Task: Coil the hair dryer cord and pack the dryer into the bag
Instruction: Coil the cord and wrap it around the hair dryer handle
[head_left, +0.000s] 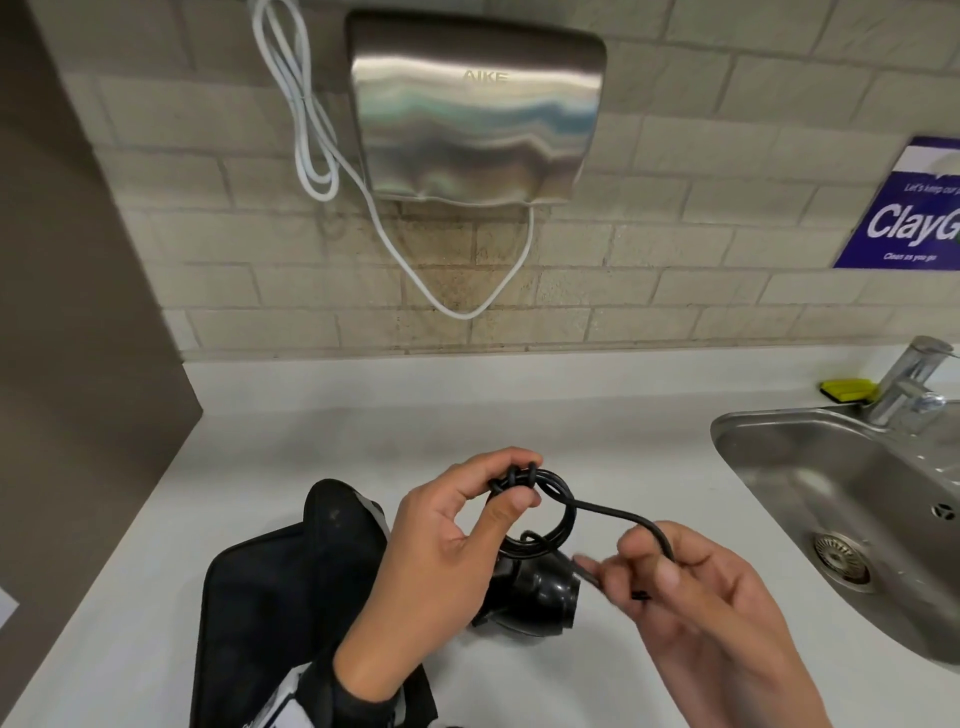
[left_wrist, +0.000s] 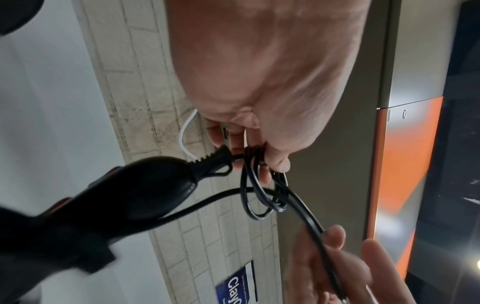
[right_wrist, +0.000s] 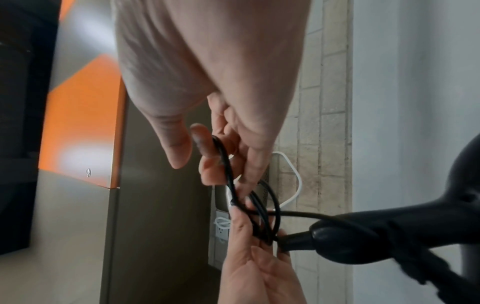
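Over the white counter, my left hand pinches several small loops of the black cord between thumb and fingers. A loose strand runs right to my right hand, whose curled fingers hold it near its end. The black hair dryer hangs just under the coil, partly hidden by my left hand. The black bag lies flat on the counter to the left. The left wrist view shows the dryer handle beside the cord loops. In the right wrist view, my right hand grips the cord.
A steel sink with a faucet and a yellow sponge is at the right. A metal wall hand dryer with a drooping white cable hangs on the tiled wall. A brown panel borders the left.
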